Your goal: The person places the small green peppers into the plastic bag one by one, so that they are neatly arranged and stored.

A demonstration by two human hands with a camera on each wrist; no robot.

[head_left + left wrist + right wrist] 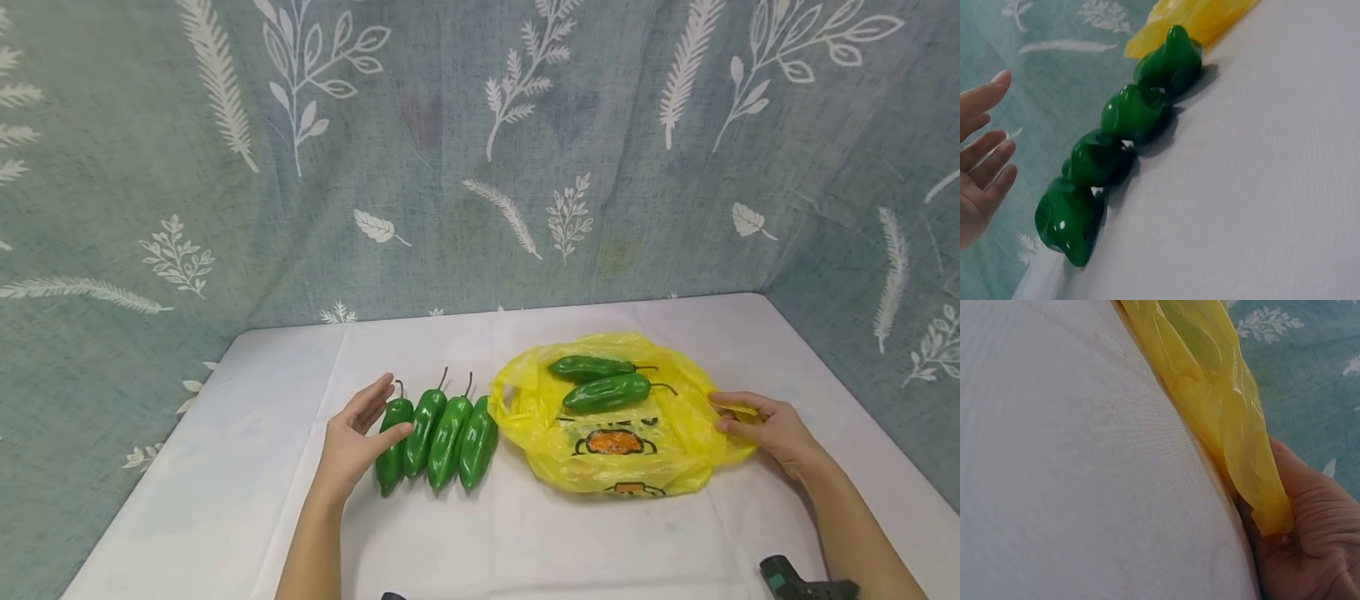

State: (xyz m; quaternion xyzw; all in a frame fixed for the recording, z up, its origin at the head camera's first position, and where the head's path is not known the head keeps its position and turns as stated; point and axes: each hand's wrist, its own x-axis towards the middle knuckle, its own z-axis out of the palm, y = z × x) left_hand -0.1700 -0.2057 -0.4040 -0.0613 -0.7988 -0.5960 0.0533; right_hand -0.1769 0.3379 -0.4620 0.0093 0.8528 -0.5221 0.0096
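Note:
Several glossy green chili peppers [447, 442] lie side by side in a row, stems pointing away, at the middle left of the table. My left hand [356, 433] is beside the leftmost pepper [394, 446], fingers spread and nothing held; the left wrist view shows this hand [985, 162] with a gap to the peppers [1094, 156]. A yellow plastic bag [525, 442] lies spread to the right of the row, with two more green peppers [609, 392] on it. My right hand [776, 433] pinches the bag's right edge between thumb and fingers, seen also as yellow film [1241, 437] in the right wrist view.
A white cloth [555, 550] covers the table. Green-grey fabric [435, 167] with white leaf prints hangs behind and at both sides. A dark strap or device [806, 583] is at the right wrist. The bag's left edge reaches the rightmost pepper of the row.

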